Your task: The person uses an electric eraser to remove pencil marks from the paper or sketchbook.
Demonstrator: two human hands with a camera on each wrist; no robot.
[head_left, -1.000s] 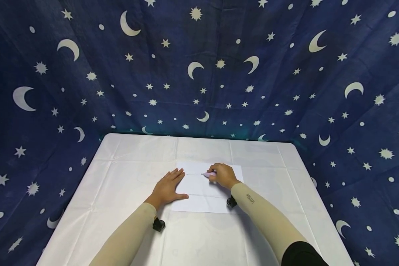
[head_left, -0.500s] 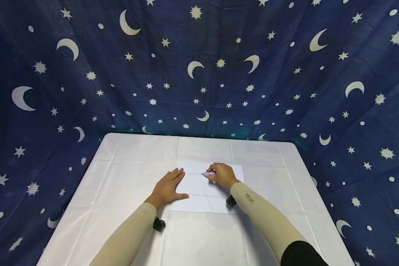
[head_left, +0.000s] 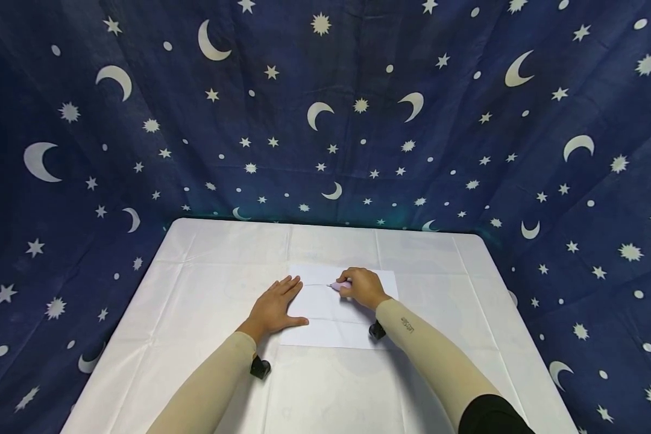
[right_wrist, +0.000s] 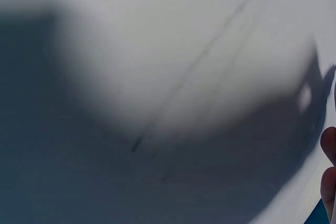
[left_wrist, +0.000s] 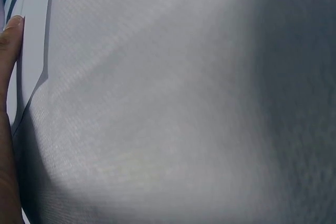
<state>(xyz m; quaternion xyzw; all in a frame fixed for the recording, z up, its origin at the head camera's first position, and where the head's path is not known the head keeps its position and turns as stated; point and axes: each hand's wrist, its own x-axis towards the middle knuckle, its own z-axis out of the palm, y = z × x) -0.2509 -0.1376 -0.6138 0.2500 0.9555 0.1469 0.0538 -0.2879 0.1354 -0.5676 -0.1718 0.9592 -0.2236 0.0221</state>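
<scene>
In the head view a white sheet of paper (head_left: 325,334) lies on the white-covered table. My left hand (head_left: 273,307) is spread flat at its left edge, fingertips and thumb resting on the paper. My right hand (head_left: 364,287) pinches a small pale purple tool (head_left: 337,286) with a thin pointed tip; its exact kind is too small to tell. The tip touches or nearly touches the sheet, at the right end of a thin line. In the left wrist view the left thumb (left_wrist: 13,30) lies on the paper. Fingertips (right_wrist: 328,142) of the right hand show at the right wrist view's edge.
The table (head_left: 233,241) has a creased white cover and rounded far corners. A dark blue curtain (head_left: 282,120) with moons and stars hangs behind and at both sides. A lower line or crease crosses the sheet. Black cameras (head_left: 260,367) sit on both wrists.
The pointed tip in my right hand has crept very slightly left along the thin line. My left hand keeps its place on the paper.
</scene>
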